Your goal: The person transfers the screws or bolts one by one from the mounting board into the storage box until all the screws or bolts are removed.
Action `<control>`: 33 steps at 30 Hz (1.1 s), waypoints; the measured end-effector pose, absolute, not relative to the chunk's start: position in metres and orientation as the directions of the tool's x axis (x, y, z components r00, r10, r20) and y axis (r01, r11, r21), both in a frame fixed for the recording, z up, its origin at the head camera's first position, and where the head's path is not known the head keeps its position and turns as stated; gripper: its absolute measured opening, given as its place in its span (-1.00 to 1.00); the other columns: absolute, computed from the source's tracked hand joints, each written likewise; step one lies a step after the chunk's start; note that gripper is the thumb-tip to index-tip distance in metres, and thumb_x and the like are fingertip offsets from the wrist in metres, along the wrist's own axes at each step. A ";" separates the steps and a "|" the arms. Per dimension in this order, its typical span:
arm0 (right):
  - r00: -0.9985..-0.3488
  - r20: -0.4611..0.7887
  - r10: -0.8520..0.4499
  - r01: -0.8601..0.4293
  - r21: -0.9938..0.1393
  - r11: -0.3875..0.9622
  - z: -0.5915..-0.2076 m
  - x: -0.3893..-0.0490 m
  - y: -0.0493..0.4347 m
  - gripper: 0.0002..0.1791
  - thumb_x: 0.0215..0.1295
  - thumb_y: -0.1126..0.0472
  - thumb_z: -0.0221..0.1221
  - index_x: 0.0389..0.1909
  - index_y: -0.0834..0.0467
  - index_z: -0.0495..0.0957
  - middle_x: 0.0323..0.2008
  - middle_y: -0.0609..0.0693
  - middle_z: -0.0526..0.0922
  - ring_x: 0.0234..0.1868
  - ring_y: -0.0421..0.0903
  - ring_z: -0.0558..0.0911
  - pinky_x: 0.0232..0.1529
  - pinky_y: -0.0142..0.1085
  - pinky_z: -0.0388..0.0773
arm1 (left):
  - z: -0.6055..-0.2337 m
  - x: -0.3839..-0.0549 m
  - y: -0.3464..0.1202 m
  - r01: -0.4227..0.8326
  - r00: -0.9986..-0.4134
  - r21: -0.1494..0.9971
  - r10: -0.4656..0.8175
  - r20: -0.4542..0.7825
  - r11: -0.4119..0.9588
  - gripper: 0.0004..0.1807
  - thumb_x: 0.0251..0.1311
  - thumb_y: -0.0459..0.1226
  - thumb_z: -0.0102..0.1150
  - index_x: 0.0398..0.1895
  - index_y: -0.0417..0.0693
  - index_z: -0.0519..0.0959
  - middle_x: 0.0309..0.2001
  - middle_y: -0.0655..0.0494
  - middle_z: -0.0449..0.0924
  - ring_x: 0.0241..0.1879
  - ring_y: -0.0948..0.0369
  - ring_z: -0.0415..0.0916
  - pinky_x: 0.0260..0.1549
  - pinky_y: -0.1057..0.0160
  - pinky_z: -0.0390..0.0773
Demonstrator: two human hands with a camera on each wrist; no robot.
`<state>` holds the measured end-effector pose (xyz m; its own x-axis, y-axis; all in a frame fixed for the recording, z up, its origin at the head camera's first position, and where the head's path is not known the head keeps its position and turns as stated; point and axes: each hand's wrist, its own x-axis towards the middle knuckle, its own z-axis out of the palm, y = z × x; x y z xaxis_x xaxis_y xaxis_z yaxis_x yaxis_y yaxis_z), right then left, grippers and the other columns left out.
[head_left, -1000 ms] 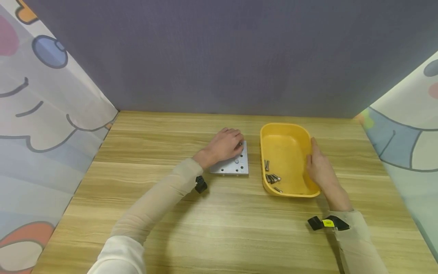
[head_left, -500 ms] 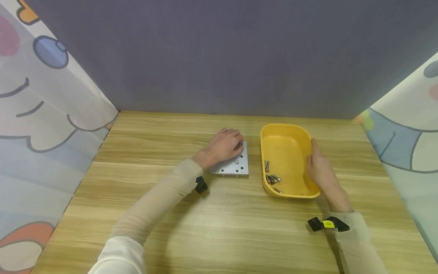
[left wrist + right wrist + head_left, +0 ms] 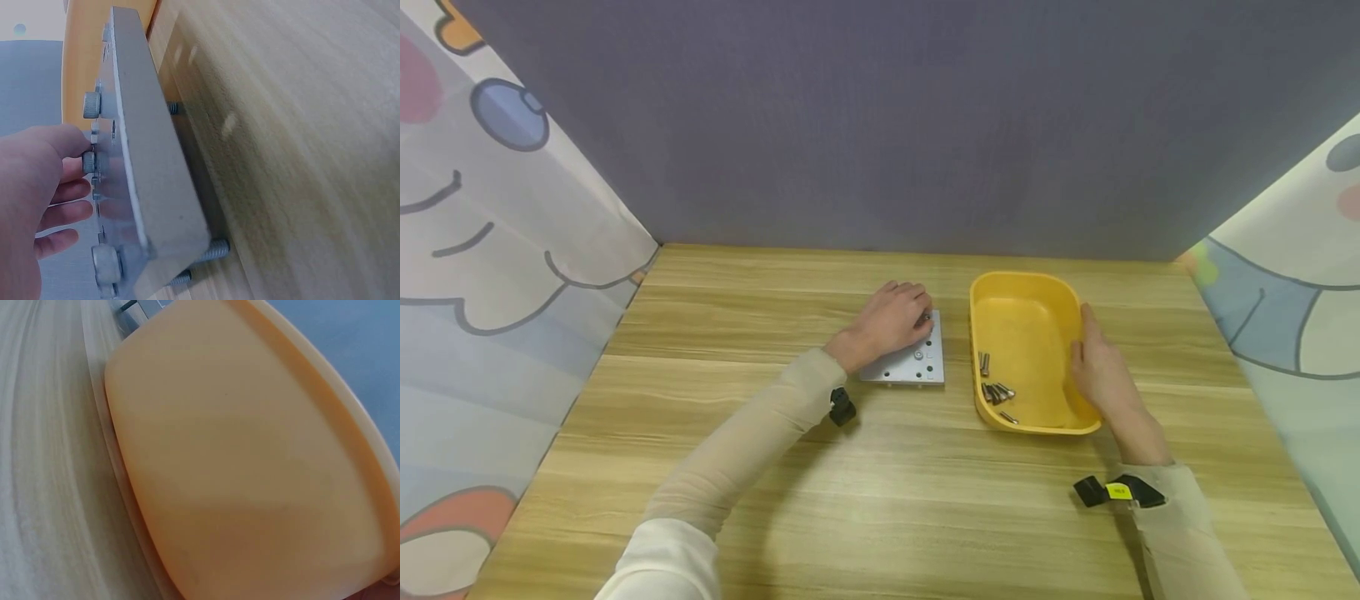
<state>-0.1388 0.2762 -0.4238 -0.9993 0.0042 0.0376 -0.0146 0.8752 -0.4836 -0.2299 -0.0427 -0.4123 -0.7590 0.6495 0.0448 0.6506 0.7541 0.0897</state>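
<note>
In the head view my left hand lies over a silver metal plate at mid-table. Its thumb and forefinger pinch a hex socket screw at the plate's face, as the left wrist view shows; the other fingers are loosely bent. More screw heads stand on that face, and threaded ends stick out beneath, between plate and tabletop. My right hand holds the right wall of a yellow plastic bin, thumb at the rim, fingers along the outside. In the right wrist view the bin's wall hides most of that hand.
Several loose screws lie along the left side of the bin's floor. The wood-grain tabletop ends at a grey back panel. Cartoon-printed curtains hang at both sides.
</note>
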 end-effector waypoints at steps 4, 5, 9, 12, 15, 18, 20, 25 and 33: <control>-0.999 0.040 0.007 -0.013 -0.478 0.878 -0.424 -0.139 0.276 -0.32 0.58 0.35 -0.16 0.57 0.47 -0.17 0.19 0.73 0.32 0.03 0.68 0.48 0.07 0.44 0.45 | -0.413 -0.230 -0.042 0.647 -0.762 0.088 0.646 0.039 0.758 -0.72 0.45 -0.07 0.16 0.03 0.00 0.67 0.03 0.13 0.65 0.15 0.13 0.56 0.45 -0.03 0.35; -0.999 0.042 0.008 -0.013 -0.478 0.878 -0.424 -0.139 0.275 -0.32 0.57 0.36 -0.16 0.57 0.47 -0.16 0.19 0.73 0.32 0.03 0.67 0.49 0.07 0.44 0.45 | -0.412 -0.230 -0.042 0.646 -0.763 0.088 0.645 0.038 0.758 -0.72 0.45 -0.08 0.16 0.03 0.00 0.67 0.04 0.13 0.65 0.15 0.13 0.56 0.45 -0.03 0.35; -0.999 0.053 0.008 -0.018 -0.478 0.878 -0.424 -0.139 0.275 -0.33 0.57 0.37 -0.15 0.57 0.47 -0.15 0.20 0.73 0.32 0.04 0.68 0.48 0.08 0.44 0.44 | -0.412 -0.230 -0.041 0.644 -0.764 0.088 0.644 0.030 0.760 -0.72 0.45 -0.08 0.15 0.04 -0.01 0.67 0.04 0.13 0.65 0.15 0.13 0.56 0.46 -0.04 0.34; -0.998 0.062 0.004 -0.027 -0.481 0.876 -0.425 -0.139 0.275 -0.33 0.56 0.38 -0.15 0.56 0.48 -0.14 0.20 0.74 0.32 0.05 0.68 0.47 0.09 0.44 0.44 | -0.413 -0.230 -0.041 0.647 -0.762 0.082 0.646 0.034 0.758 -0.72 0.45 -0.08 0.15 0.02 -0.01 0.68 0.03 0.13 0.66 0.12 0.14 0.57 0.44 -0.01 0.37; -0.998 0.066 -0.001 -0.033 -0.480 0.877 -0.425 -0.139 0.275 -0.33 0.56 0.39 -0.14 0.56 0.49 -0.14 0.19 0.74 0.33 0.05 0.68 0.48 0.08 0.44 0.45 | -0.414 -0.230 -0.041 0.651 -0.759 0.079 0.649 0.046 0.755 -0.73 0.45 -0.08 0.16 0.00 -0.01 0.68 0.01 0.13 0.66 0.08 0.15 0.58 0.41 0.02 0.42; -0.998 0.062 -0.004 -0.033 -0.483 0.875 -0.425 -0.139 0.275 -0.33 0.56 0.39 -0.15 0.56 0.49 -0.15 0.21 0.74 0.31 0.08 0.67 0.46 0.12 0.44 0.43 | -0.415 -0.230 -0.042 0.653 -0.757 0.080 0.651 0.057 0.753 -0.74 0.44 -0.09 0.16 -0.01 -0.02 0.68 -0.02 0.13 0.67 0.03 0.16 0.59 0.36 0.06 0.47; -0.998 0.056 -0.004 -0.031 -0.486 0.873 -0.424 -0.140 0.275 -0.33 0.57 0.38 -0.16 0.56 0.49 -0.16 0.23 0.73 0.29 0.10 0.67 0.45 0.14 0.43 0.42 | -0.415 -0.231 -0.042 0.654 -0.757 0.082 0.651 0.062 0.752 -0.74 0.43 -0.09 0.17 -0.02 -0.02 0.69 -0.03 0.13 0.67 0.01 0.17 0.59 0.33 0.08 0.49; -0.999 0.044 -0.002 -0.024 -0.493 0.870 -0.424 -0.141 0.275 -0.32 0.57 0.37 -0.17 0.57 0.48 -0.17 0.27 0.71 0.27 0.12 0.66 0.44 0.18 0.43 0.40 | -0.415 -0.231 -0.043 0.655 -0.755 0.084 0.652 0.064 0.751 -0.74 0.43 -0.09 0.17 -0.02 -0.02 0.68 -0.04 0.13 0.67 -0.02 0.18 0.58 0.31 0.10 0.51; -0.999 0.033 -0.004 -0.020 -0.489 0.872 -0.424 -0.141 0.274 -0.33 0.58 0.36 -0.18 0.57 0.47 -0.18 0.24 0.72 0.30 0.07 0.66 0.47 0.11 0.43 0.44 | -0.415 -0.231 -0.044 0.664 -0.748 0.078 0.661 0.066 0.744 -0.74 0.44 -0.10 0.16 -0.02 -0.02 0.69 -0.04 0.13 0.66 -0.03 0.18 0.58 0.27 0.13 0.53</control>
